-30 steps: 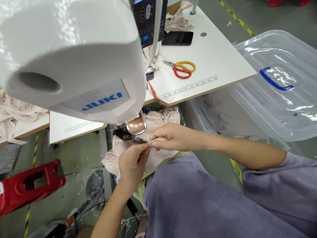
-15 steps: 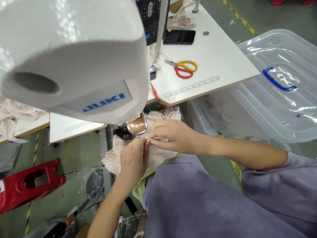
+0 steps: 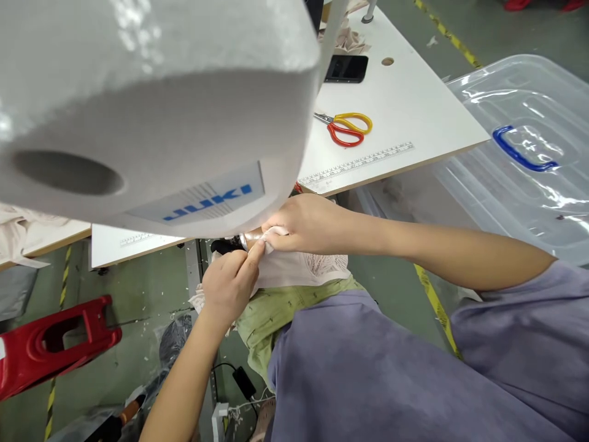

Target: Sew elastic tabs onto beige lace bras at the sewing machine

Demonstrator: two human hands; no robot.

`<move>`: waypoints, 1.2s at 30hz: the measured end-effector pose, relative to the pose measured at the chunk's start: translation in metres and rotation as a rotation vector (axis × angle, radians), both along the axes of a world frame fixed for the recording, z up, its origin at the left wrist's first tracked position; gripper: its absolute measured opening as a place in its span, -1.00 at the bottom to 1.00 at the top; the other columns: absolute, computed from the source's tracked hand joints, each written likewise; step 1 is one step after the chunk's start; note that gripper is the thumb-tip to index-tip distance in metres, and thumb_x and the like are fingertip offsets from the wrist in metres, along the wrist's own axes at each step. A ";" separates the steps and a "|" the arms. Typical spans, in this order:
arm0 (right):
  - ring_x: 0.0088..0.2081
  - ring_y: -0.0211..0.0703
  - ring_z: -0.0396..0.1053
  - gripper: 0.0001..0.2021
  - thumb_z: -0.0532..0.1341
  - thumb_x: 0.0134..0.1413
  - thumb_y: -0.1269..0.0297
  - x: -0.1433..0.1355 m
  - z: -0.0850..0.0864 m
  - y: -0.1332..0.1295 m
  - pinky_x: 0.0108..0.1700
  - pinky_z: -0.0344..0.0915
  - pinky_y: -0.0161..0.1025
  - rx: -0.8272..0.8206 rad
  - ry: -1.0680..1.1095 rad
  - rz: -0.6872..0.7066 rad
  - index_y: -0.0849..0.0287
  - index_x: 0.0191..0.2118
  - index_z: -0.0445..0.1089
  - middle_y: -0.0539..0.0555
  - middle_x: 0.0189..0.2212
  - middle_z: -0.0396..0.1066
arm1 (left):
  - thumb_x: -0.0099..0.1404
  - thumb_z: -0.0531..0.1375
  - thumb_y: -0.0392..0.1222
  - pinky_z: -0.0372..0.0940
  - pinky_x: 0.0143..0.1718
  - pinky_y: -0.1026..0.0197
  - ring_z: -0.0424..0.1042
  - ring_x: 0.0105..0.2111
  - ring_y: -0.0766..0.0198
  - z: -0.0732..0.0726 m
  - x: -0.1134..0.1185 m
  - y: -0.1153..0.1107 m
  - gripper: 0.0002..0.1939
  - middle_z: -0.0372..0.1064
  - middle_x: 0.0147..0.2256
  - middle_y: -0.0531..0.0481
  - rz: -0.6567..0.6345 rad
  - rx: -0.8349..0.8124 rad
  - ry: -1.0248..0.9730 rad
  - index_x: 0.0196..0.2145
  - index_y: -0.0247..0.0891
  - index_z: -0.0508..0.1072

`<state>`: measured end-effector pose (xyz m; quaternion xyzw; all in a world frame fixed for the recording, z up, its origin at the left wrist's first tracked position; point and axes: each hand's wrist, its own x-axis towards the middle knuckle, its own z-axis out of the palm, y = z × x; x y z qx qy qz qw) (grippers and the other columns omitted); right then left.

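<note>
A pale pink lace garment hangs below the head of a white JUKI sewing machine. My left hand pinches the garment's edge, with its index finger stretched along the cloth. Just to the right, my right hand is closed on a folded bit of the same cloth. Both hands meet close under the machine head, at its metal sewing arm. The needle area is hidden behind the head. A green cloth lies over my lap beneath the garment.
Scissors with red and yellow handles and a phone lie on the white table. A clear plastic box stands at the right. On the floor at left is a red stool.
Both hands have moved up with the garment, closer to the machine head. More green cloth now shows on my lap. The view has shifted, and the head hides more of the table.
</note>
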<state>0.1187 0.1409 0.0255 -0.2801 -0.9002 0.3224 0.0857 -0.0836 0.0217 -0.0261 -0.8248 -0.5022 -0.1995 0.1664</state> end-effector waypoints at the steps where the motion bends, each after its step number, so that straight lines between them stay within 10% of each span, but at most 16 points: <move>1: -0.48 -0.26 0.15 -0.77 0.11 0.22 0.32 0.002 -0.004 -0.002 -0.38 0.00 -0.23 0.032 0.030 -0.014 0.19 -0.43 0.44 0.00 -0.52 0.32 | 0.38 0.07 -0.42 -0.05 -0.53 0.21 0.26 -0.55 0.33 0.003 0.003 0.000 -0.59 0.31 -0.54 0.10 0.032 -0.020 0.023 0.11 -0.17 0.45; 5: 0.00 0.03 0.29 -0.77 0.17 0.29 0.19 0.010 -0.034 -0.018 -0.01 0.22 -0.06 0.371 0.285 -0.147 0.08 -0.04 0.50 0.17 -0.01 0.38 | 0.38 0.04 -0.39 -0.21 -0.57 0.14 0.19 -0.60 0.31 0.016 0.016 -0.004 -0.61 0.22 -0.59 0.11 0.172 -0.139 0.107 0.07 -0.20 0.49; 9: 0.04 0.01 0.28 -0.80 0.20 0.27 0.26 0.014 -0.057 -0.032 0.13 0.19 0.02 0.553 0.399 -0.269 -0.07 -0.06 0.53 0.10 -0.08 0.38 | 0.37 0.00 -0.43 -0.21 -0.57 0.14 0.17 -0.61 0.31 0.023 0.005 0.003 -0.56 0.21 -0.59 0.12 0.098 -0.214 0.150 0.10 -0.20 0.45; 13: -0.17 -0.10 0.36 -0.77 0.14 0.32 0.28 0.012 -0.069 -0.044 -0.08 0.32 -0.10 0.317 0.413 -0.282 0.01 -0.01 0.48 0.09 -0.23 0.41 | 0.31 -0.04 -0.51 -0.20 -0.56 0.14 0.16 -0.61 0.30 0.021 -0.018 0.017 -0.44 0.15 -0.61 0.13 -0.136 -0.225 0.200 0.15 -0.12 0.40; 17: -0.31 -0.23 0.40 -0.57 0.16 0.32 0.19 0.009 -0.083 -0.057 -0.28 0.40 -0.22 -0.073 0.574 -0.420 0.07 0.24 0.16 0.13 -0.06 0.39 | 0.31 0.01 -0.46 -0.22 -0.57 0.14 0.19 -0.62 0.31 0.020 -0.010 0.015 -0.52 0.18 -0.61 0.13 -0.038 -0.210 0.212 0.11 -0.15 0.41; 24: 0.10 0.03 0.35 -0.66 0.14 0.27 0.31 0.007 -0.064 -0.034 0.09 0.37 0.01 -0.022 0.531 -0.350 0.09 0.12 0.41 0.20 0.15 0.33 | 0.36 0.04 -0.42 -0.12 -0.59 0.14 0.25 -0.60 0.27 0.023 0.030 -0.003 -0.56 0.30 -0.58 0.10 0.177 -0.190 0.202 0.18 -0.37 0.29; 36: 0.02 0.03 0.45 -0.70 0.16 0.05 0.39 -0.005 -0.042 0.014 0.08 0.38 -0.06 -0.154 0.464 -0.215 0.17 -0.10 0.54 0.13 0.12 0.41 | 0.33 0.05 -0.44 -0.22 -0.61 0.14 0.19 -0.65 0.29 0.026 0.044 0.006 -0.75 0.18 -0.65 0.10 0.318 -0.145 0.091 -0.11 -0.26 0.41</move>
